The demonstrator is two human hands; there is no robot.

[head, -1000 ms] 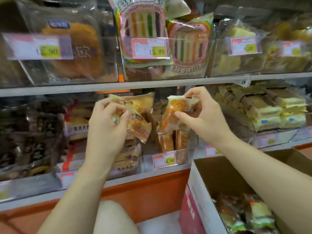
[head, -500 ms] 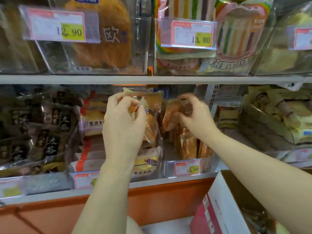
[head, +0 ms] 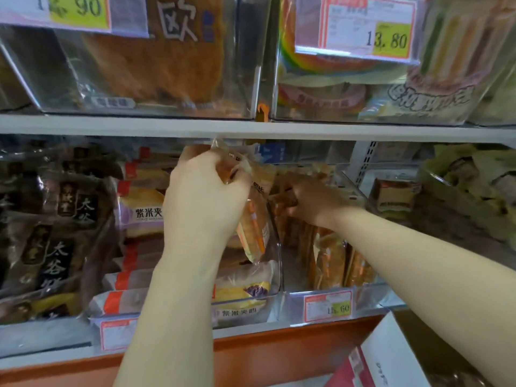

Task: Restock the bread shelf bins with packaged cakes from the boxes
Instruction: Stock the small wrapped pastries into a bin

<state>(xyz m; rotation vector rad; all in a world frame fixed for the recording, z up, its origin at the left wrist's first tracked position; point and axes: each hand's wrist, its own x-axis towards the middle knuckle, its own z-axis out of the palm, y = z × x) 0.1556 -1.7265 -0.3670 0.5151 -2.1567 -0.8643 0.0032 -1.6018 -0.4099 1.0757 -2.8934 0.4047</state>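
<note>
Plastic bin point(head: 370, 297), price tag point(head: 328, 305) 15.60

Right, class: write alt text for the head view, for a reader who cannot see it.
Two bare hands restock a shop shelf: the left hand grips a wrapped cake, while the right hand reaches into a clear bin among upright cakes, its grip unclear. A box stands lower right.

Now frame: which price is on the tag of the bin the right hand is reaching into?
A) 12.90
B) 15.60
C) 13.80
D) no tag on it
B: the right hand is inside the clear bin on the lower shelf, and the price tag on that bin's front reads 15.60.
</note>
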